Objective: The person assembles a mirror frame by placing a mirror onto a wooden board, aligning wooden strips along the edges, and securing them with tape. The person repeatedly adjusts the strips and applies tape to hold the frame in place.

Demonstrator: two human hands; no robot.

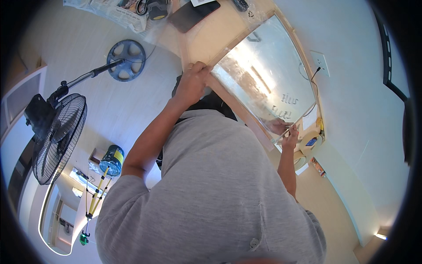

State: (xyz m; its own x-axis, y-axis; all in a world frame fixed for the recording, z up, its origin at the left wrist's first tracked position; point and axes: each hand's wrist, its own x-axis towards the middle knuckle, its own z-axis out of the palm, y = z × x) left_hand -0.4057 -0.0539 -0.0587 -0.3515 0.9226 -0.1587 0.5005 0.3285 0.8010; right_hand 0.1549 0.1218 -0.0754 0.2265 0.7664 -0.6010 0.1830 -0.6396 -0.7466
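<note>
A large mirror sheet (268, 66) lies tilted over the wooden bench, reflecting bright light and some dark marks. My left hand (193, 83) is closed at its near left corner, by the bench's edge, fingers curled. My right hand (290, 137) pinches the mirror's right edge near its lower corner, and the fingers are reflected in the glass. What lies under the mirror is mostly hidden.
A phone (193, 16) and a tape measure (157, 9) lie at the bench's far left. Tape rolls (309, 140) sit beside my right hand. A black standing fan (59, 138), a blue bucket (111, 160) and a yellow tripod (97, 193) stand at left. A wall socket (320, 63) with a cable is right.
</note>
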